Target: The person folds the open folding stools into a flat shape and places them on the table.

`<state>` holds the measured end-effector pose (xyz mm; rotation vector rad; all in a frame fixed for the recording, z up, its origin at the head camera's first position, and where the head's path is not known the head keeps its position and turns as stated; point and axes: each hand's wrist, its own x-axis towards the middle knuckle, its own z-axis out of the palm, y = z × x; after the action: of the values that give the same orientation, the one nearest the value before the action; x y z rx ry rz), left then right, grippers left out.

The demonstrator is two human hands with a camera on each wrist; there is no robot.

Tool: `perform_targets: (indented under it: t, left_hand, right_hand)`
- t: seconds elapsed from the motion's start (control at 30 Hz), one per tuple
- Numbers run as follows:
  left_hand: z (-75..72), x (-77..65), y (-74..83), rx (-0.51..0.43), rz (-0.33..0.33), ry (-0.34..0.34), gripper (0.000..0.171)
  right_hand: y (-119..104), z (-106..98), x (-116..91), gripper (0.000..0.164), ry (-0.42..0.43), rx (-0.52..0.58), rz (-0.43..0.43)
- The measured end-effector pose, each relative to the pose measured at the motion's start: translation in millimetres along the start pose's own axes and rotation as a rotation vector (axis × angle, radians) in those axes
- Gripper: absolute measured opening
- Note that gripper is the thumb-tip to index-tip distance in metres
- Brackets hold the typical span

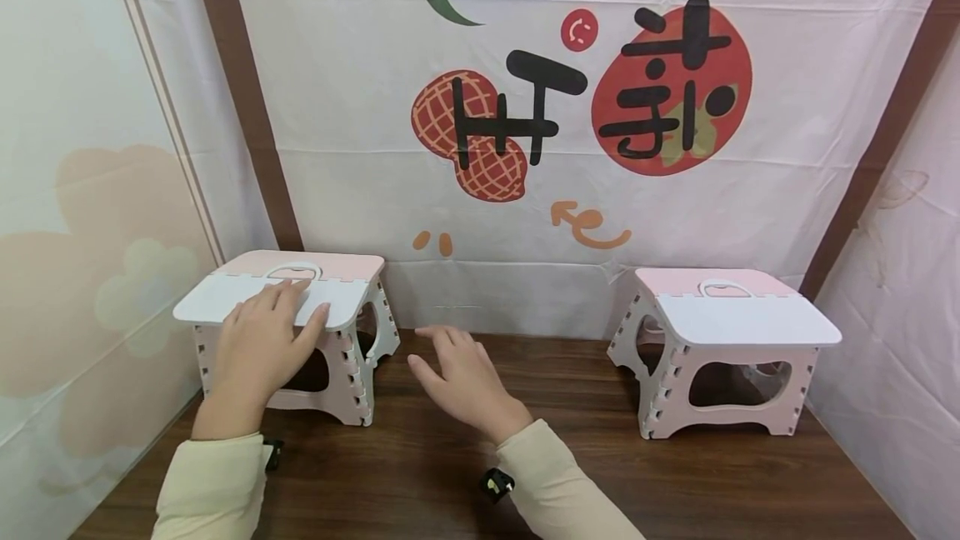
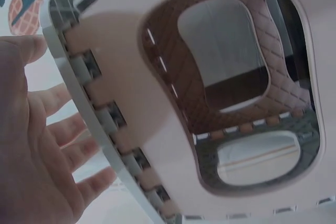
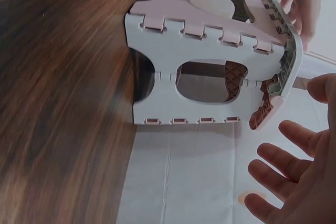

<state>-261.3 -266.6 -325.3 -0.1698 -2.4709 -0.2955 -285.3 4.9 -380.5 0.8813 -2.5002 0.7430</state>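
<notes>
A pink and white folding step stool (image 1: 225,294) stands unfolded on the left, its white carry handle (image 1: 294,266) at the seam of the top. My left hand (image 1: 262,344) is over the white part of that top, fingers extended towards the handle. In the left wrist view its fingers (image 2: 86,153) reach past the stool's edge onto the seat side; whether they press on it I cannot tell. To the right of this stool, my right hand (image 1: 467,377) hovers with loosely spread fingers, holding nothing. The right wrist view shows it apart from the stool (image 3: 173,45).
A matching step stool (image 1: 738,319) stands unfolded at the right. Both stools are on a dark wood-grain tabletop (image 1: 420,473). Behind them hangs a printed cloth (image 1: 352,190), with more cloth on the left and right sides.
</notes>
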Motion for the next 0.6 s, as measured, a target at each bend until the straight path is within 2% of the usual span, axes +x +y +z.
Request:
perform_targets:
  t: [0.43,0.6]
  left_hand:
    - [-8.9,-1.2,-20.7,0.008,0.004,0.063,0.053]
    - [-11.6,-1.8,-29.4,0.010,-0.010,0.048,0.054]
  right_hand:
    - [-6,3,7,0.059,-0.130,0.179,0.047]
    - [-9,3,10,0.061,-0.169,0.243,0.070]
